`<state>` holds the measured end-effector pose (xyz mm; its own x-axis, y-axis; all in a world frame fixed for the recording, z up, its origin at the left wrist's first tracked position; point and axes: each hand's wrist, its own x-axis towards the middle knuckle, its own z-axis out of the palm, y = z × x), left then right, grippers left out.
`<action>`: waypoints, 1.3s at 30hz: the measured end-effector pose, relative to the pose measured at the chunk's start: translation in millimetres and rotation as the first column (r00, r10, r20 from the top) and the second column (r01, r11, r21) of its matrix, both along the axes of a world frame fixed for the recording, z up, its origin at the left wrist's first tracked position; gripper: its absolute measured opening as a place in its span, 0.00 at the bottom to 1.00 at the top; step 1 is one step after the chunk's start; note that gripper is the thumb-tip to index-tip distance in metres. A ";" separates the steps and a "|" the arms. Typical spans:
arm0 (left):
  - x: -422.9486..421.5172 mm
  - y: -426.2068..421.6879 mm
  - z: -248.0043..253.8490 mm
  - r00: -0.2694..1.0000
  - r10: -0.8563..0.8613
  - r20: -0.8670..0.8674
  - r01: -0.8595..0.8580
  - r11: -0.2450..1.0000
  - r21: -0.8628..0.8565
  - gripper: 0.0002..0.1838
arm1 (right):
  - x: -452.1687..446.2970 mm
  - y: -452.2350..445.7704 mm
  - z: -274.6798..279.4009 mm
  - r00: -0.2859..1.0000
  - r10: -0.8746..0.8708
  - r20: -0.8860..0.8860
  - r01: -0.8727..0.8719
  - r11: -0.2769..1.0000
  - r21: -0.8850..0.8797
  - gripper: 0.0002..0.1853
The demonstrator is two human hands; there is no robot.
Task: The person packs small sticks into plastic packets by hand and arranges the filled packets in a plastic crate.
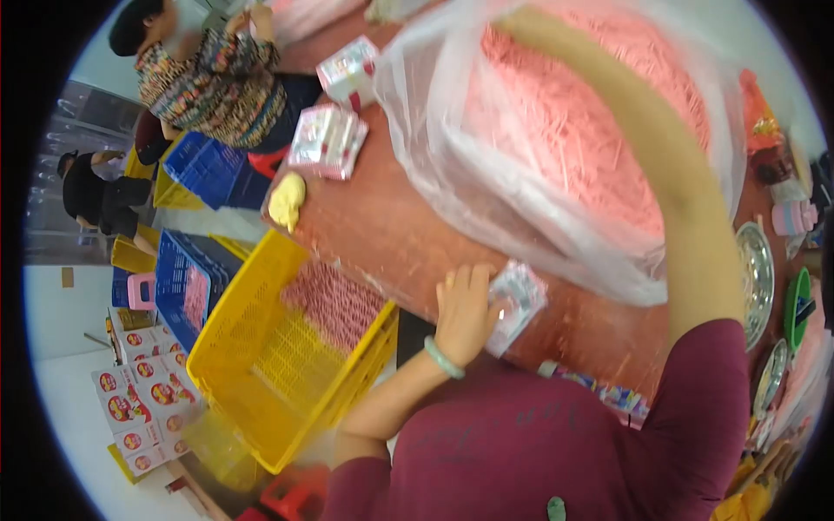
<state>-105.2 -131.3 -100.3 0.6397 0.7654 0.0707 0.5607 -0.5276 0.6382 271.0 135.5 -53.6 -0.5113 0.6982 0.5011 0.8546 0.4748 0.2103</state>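
Note:
My left hand (465, 308), with a pale green bangle (444, 357) at the wrist, rests palm down on the table's near edge. Its fingers lie stretched out on the red-brown surface, and the thumb touches a clear printed plastic packet (519, 304). My right arm reaches over a large translucent plastic bag (434, 143) heaped with thin pink strips (599, 139). At the far side of this heap is my right hand (514, 24), whose fingers I cannot make out. The strips near it partly hide it.
Printed packet stacks (328, 141) and a yellow lump (287, 201) lie at the table's (391, 217) left end. Below stands a yellow crate (291, 382) with pink pieces. Metal bowls (754, 282) are at right. Another person (213, 82) works at the far left.

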 end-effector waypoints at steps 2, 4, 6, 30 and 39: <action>-2.0 -0.9 0.4 0.999 -0.008 -0.052 0.011 0.998 0.066 0.22 | 4.2 4.5 5.0 0.999 -0.006 0.031 0.006 1.000 0.002 0.02; -5.0 0.3 3.8 0.998 -0.063 -0.030 0.064 0.997 0.050 0.20 | 0.4 -0.5 10.1 0.998 -0.014 0.055 0.014 1.000 -0.009 0.02; -7.9 0.2 0.3 0.996 -0.089 -0.005 0.089 0.995 0.052 0.18 | -2.8 -7.4 17.8 0.998 -0.034 0.058 0.037 0.999 -0.038 0.02; -13.6 -0.4 -3.1 0.899 0.041 0.437 0.039 0.984 -0.173 0.04 | -29.9 -236.7 60.6 0.009 -0.470 -0.883 -0.272 0.848 -0.455 0.08; 7.4 10.2 44.5 0.696 0.204 0.688 0.302 0.787 -0.539 0.03 | -78.0 -279.2 86.3 -0.083 -0.503 -0.860 -0.513 0.762 -0.396 0.07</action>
<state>-97.8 -121.1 -55.8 0.6304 0.7738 0.0625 -0.1848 0.0714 0.9802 193.0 -143.7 32.6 0.1122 0.9937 0.0026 -0.1347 0.0178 -0.9907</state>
